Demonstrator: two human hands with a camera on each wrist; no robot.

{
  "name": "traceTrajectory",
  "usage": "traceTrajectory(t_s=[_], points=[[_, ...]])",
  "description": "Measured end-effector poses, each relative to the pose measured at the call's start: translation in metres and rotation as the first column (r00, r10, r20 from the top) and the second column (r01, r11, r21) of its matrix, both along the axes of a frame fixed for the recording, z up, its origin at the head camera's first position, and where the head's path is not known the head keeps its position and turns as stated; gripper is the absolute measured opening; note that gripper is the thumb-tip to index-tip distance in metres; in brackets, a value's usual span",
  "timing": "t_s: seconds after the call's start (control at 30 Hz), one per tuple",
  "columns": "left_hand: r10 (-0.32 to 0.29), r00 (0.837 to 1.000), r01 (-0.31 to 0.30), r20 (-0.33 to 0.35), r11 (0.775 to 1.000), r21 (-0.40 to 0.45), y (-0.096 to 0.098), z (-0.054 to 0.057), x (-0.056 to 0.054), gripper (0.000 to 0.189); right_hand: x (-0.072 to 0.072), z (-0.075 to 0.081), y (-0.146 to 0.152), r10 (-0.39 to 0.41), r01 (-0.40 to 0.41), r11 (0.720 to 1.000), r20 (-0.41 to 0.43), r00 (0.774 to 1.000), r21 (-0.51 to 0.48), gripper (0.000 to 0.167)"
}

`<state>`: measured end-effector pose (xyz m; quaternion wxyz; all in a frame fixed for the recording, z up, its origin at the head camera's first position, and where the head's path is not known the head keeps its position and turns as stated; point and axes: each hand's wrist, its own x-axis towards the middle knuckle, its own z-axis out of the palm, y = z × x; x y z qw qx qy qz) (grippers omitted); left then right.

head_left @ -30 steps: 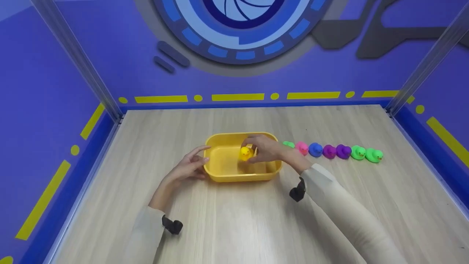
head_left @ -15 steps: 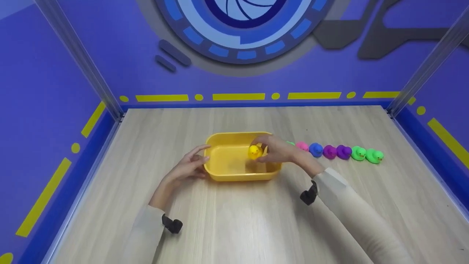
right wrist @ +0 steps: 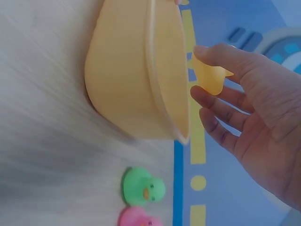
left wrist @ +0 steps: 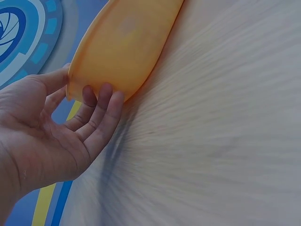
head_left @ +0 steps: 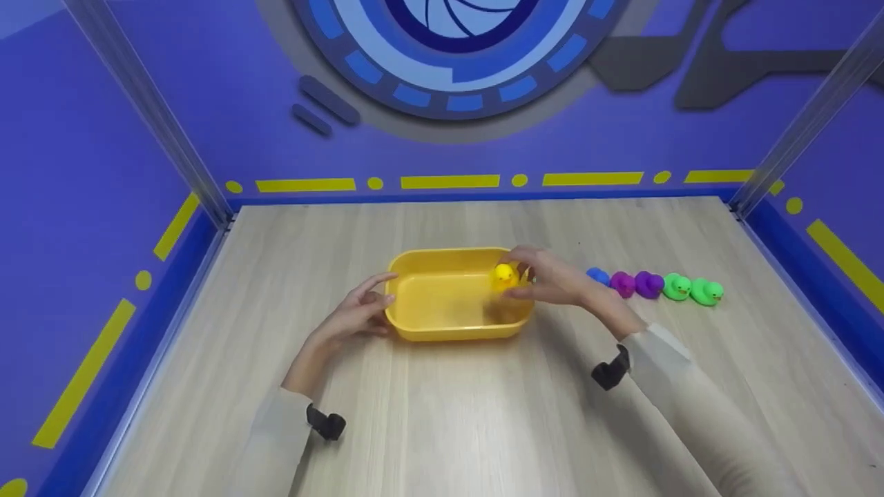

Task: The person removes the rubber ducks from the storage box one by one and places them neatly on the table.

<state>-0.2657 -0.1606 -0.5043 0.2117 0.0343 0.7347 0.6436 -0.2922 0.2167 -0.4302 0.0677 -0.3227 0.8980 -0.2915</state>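
Observation:
A yellow plastic tub [head_left: 442, 334] stands on the table. At its left end my left hand [head_left: 352, 310] holds it lightly, with the thumb at the rim and bent fingers against the outer wall, as the left wrist view shows. My right hand [head_left: 556, 279] pinches a yellow rubber duck [head_left: 505, 275] between thumb and fingertips. The duck hangs over the tub's right end, above rim height, its beak towards the hand in the right wrist view. No other duck shows inside the tub.
Right of the tub runs a row of rubber ducks: green [right wrist: 141, 187], pink [right wrist: 136, 217], blue [head_left: 598, 276], two purple [head_left: 648, 284] and two green [head_left: 706, 291]. My right hand partly covers the row in the head view. Blue printed panels [head_left: 442, 155] wall the table.
My right hand has moved right with the yellow duck, from above the tub's middle to its right end, and now covers the nearest ducks. My left hand and the tub have stayed put.

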Motion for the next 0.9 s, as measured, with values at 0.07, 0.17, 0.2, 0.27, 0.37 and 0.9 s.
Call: traceTrajectory(t_s=[0.07,0.17,0.2,0.27,0.37,0.9], points=[[0.005,1.000,-0.005,0.002,1.000,-0.001,0.000,0.000,0.001,0.054,0.003,0.001,0.009,-0.016,0.016,1.000,0.008,1.000,-0.022,0.046],[0.017,1.000,-0.017,0.013,1.000,-0.006,0.001,0.000,0.002,0.053,0.004,0.002,0.023,-0.024,0.025,0.998,0.016,1.000,-0.065,0.046],[0.017,1.000,-0.017,0.015,1.000,-0.008,0.001,-0.001,0.002,0.053,0.004,0.002,0.027,-0.027,0.028,0.997,0.016,1.000,-0.077,0.046],[0.020,1.000,-0.020,0.021,1.000,-0.008,0.001,-0.001,0.002,0.053,0.005,0.002,0.035,-0.043,0.044,0.995,0.018,0.999,-0.094,0.046],[0.016,1.000,-0.016,0.022,1.000,-0.005,0.002,-0.001,0.001,0.053,0.006,0.002,0.047,-0.076,0.078,0.991,0.023,0.997,-0.105,0.046],[0.010,1.000,-0.010,0.023,1.000,0.000,0.000,-0.001,0.001,0.051,0.015,-0.002,0.102,-0.187,0.183,0.970,-0.006,0.982,-0.157,0.041]])
